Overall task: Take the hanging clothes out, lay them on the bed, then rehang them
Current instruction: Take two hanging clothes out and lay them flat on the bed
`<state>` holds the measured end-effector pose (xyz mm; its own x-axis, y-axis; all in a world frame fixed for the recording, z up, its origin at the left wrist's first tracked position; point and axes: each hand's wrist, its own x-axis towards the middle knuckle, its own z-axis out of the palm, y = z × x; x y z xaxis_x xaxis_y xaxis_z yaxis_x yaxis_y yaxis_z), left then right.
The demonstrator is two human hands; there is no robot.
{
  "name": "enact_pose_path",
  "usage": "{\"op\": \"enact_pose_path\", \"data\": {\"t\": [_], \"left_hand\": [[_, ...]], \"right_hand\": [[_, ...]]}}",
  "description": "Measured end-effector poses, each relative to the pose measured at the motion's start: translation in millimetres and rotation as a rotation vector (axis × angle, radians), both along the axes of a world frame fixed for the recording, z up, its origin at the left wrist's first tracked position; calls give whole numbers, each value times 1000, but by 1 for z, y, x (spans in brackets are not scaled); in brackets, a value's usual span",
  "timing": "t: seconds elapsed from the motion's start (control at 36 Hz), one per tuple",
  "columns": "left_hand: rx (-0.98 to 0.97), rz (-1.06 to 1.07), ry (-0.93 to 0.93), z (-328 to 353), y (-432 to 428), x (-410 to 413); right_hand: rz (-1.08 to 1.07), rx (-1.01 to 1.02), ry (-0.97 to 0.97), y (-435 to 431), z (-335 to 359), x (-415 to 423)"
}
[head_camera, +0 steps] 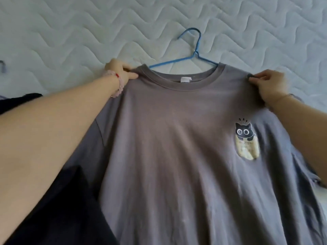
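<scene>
1. The white quilted mattress (70,32) of the bed fills the background, its wavy stitching showing above and to both sides of the clothes.
2. The grey-purple T-shirt (177,138) is spread front side up over the mattress. Its long axis runs from the near edge of the view away from the person, with the collar at the far end and the hem out of sight below. Whether it lies flat or is lifted a little cannot be told.
3. A dark navy cloth (53,209) sits at the lower left under the left forearm and hides the shirt's lower left part.
4. The left hand (118,69) pinches the shirt's shoulder just beside the collar, thumb on top of the fabric.
5. The right hand (270,84) pinches the other shoulder the same way, with a fold of cloth between thumb and fingers.
6. A blue wire hanger (194,50) sits inside the neck opening, its arms under the collar. Its hook points away from the person and lies over the mattress.
7. A cat print (246,140) marks the chest on the right-hand side.
8. A pink bead bracelet (117,87) circles the left wrist.
9. A small grey thing (2,66) shows at the left edge, too cut off to identify.
</scene>
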<state>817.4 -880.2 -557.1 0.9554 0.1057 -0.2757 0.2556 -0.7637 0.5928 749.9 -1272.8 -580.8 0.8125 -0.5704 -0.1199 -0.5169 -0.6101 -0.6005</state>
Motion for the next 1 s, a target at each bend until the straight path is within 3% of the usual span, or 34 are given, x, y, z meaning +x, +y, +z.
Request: {"op": "enact_pose_path", "data": {"t": [0.36,0.58,0.72,0.81,1.0], "left_hand": [[-8,49,-3,-4,-4,34],[41,21,-29,4,-7,20],[-56,-144,17,14,-3,-22],[-41,-109,-40,24,5,-58],[-118,-28,22,70,24,-171]], "right_hand": [[19,-89,10,8,3,37],[208,-102,41,10,8,14],[376,73,-25,20,26,-30],[334,125,-95,30,37,-77],[164,294,36,55,80,-209]]}}
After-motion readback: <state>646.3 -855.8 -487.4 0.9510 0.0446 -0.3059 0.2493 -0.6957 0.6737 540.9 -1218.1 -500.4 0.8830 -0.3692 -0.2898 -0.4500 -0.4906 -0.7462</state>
